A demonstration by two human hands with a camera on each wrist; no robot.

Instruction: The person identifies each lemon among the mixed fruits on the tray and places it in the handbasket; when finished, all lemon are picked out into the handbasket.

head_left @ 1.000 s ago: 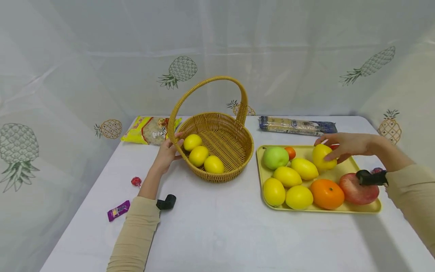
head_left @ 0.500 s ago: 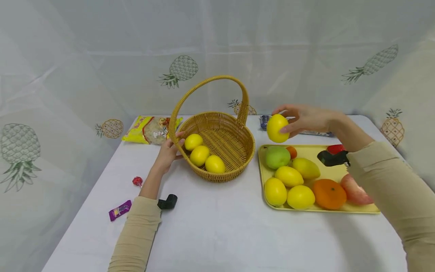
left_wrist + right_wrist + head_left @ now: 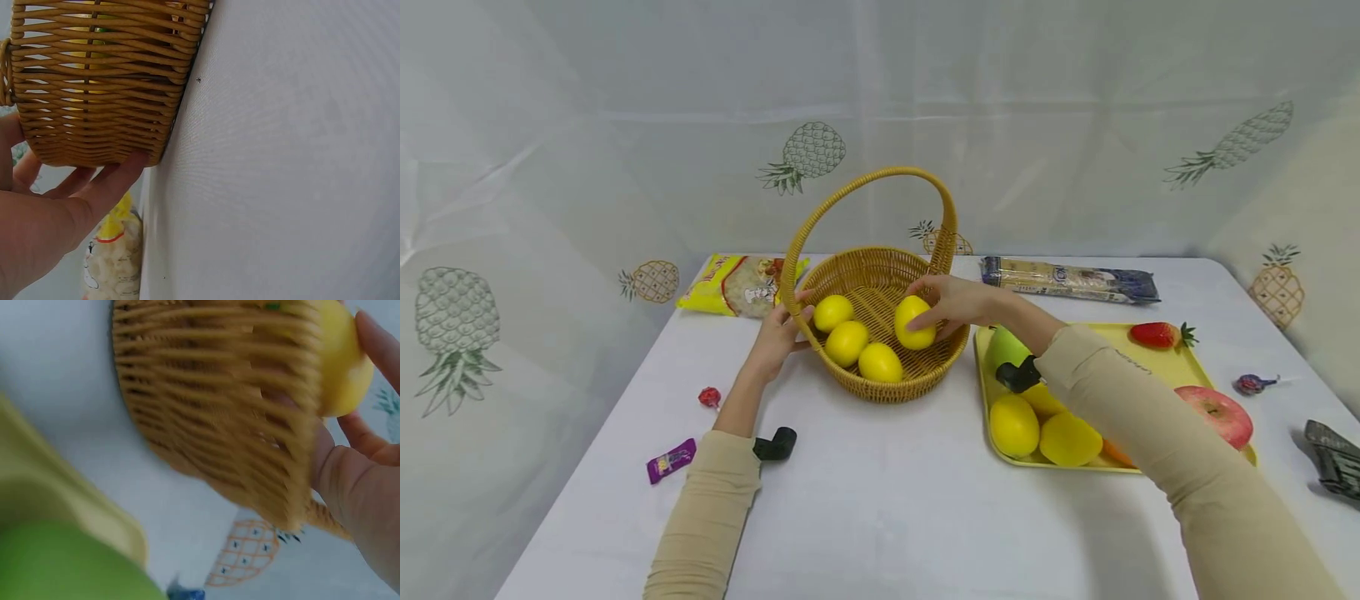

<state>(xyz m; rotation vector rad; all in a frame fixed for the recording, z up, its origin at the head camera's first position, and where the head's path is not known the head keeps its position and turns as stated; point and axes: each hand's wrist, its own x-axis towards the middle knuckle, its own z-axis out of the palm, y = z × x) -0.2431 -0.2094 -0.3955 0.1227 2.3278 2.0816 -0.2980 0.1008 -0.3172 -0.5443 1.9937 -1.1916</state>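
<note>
In the head view my right hand (image 3: 955,302) reaches over the right rim of the wicker basket (image 3: 880,392) and grips a yellow lemon (image 3: 914,323) between thumb and fingers. The right wrist view has that lemon (image 3: 345,359) partly behind the blurred wicker wall (image 3: 206,381). Three more lemons (image 3: 847,343) lie along the basket's left side, below the tall handle (image 3: 880,175). My left hand (image 3: 772,342) touches the basket's left outer side near the handle's foot. In the left wrist view its extended fingers (image 3: 112,181) rest against the woven wall.
Right of the basket, a yellow tray (image 3: 988,417) holds lemons, a green fruit, a strawberry (image 3: 1157,335) and a red apple (image 3: 1217,414); my right arm covers part of it. Behind lie a noodle packet (image 3: 1067,279) and a yellow bag (image 3: 737,285). Lollipops and a purple packet (image 3: 672,461) flank these.
My right hand has lifted a lemon from the tray and carried it left, over the rim and into the basket. My left hand has stayed at the basket's side.
</note>
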